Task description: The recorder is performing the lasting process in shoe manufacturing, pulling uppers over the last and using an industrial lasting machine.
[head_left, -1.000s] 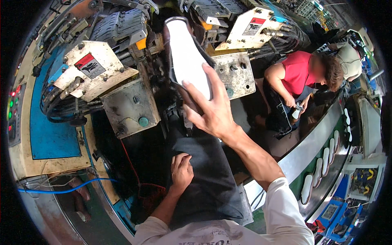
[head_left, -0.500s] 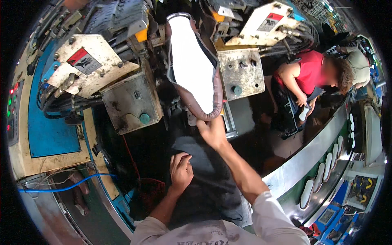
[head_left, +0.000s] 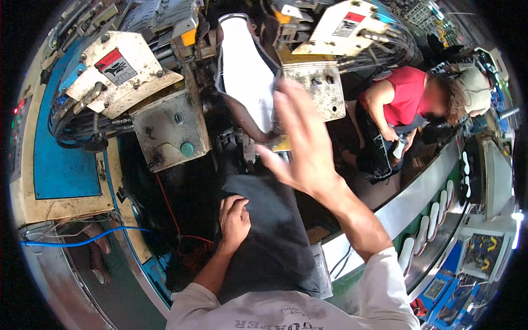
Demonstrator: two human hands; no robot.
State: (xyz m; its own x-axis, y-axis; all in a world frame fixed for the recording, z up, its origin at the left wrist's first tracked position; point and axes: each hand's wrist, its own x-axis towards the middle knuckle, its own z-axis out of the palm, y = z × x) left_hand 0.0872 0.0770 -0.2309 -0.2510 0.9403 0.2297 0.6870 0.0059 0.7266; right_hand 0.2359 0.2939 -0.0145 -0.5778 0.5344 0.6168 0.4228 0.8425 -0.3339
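The head view shows a white-soled shoe [head_left: 245, 74] clamped sole-up in the machine [head_left: 165, 126], just above the right hand [head_left: 305, 146], whose fingers are spread open and hold nothing. Below the shoe, the left hand [head_left: 235, 217] rests on the dark apron [head_left: 275, 242], fingers loosely curled and holding nothing.

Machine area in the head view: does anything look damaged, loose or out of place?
The grey control box looks worn, with chipped, stained paint. A blue cable and a red wire trail loose beside the machine's base. The right hand is blurred near the white shoe sole. Nothing looks spilled.
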